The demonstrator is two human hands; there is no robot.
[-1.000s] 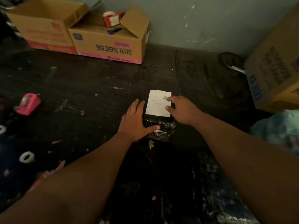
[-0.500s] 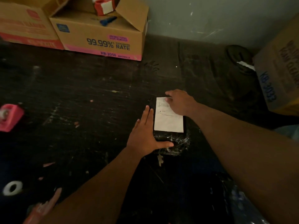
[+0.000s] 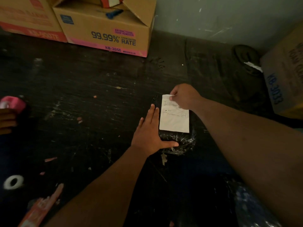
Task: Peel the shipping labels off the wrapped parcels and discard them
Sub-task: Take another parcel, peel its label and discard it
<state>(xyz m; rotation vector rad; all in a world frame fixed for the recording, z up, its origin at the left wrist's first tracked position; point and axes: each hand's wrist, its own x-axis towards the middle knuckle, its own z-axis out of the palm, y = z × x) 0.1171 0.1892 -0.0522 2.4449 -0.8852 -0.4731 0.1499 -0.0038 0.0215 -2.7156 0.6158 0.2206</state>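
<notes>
Right grip (image 3: pixel 183 95) pinching label (image 3: pixel 174 117) corner

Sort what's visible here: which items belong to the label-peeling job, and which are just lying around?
Part of the job:
- shipping label
- black wrapped parcel
- left hand, pressing flat on the parcel
- right hand, pinching the label's far corner

Lying about:
- cardboard box marked 99.99% RATE
- pink tape dispenser
- white tape roll
</notes>
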